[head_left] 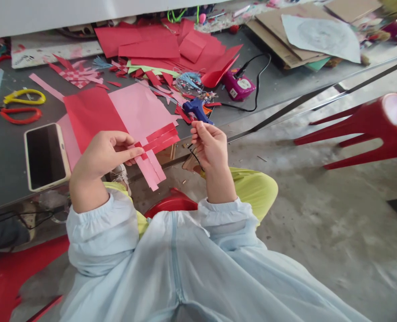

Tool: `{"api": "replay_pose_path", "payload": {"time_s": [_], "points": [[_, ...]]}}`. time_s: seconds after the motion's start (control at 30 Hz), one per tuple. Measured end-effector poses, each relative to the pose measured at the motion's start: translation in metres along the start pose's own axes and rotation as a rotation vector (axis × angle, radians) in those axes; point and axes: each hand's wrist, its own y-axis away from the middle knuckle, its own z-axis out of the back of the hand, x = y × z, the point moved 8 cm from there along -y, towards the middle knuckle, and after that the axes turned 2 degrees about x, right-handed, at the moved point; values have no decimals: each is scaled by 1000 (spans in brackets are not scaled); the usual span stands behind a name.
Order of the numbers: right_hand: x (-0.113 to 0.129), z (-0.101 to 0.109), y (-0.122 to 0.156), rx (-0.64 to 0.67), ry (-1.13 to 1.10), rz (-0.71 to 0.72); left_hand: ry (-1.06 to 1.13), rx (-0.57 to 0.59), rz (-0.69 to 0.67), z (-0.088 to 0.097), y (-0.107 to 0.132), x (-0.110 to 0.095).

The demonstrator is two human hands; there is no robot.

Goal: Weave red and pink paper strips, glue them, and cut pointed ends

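My left hand pinches a small weave of paper strips between thumb and fingers, just off the table's front edge. Red strips run to the right from the crossing and pink strips hang down toward my lap. To the right, my right hand is raised with thumb and fingertips pressed together; whatever may be between them is too small to make out. Behind the weave lie a red paper sheet and a pink paper sheet. Close beyond my right hand rests a blue glue gun.
A phone and scissors lie at the left of the table. Red paper is piled at the back, with a purple box and its black cable beside it. Cardboard lies back right. A red stool stands on the floor.
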Motion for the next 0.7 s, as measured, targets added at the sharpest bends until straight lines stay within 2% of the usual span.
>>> {"api": "replay_pose_path", "payload": {"time_s": [0.1,0.2,0.3,0.47,0.57,0.7], "points": [[7,13,-2,-117,-39,54,-1,-3,12,0,0,-1],[10,16,-1,-126,-63,76,-9,1,7,0,1,-3],[3,1,4,15,-14,3,4,3,5,-1,0,-5],[-23,-33,19,236,70,-199,86,7,-23,-3,2,-9],[-32,-53,29,357,56,-269,131,101,-9,-11,4,-11],[-34,-75,44,570,58,-392,85,312,42,-26,6,-11]]}}
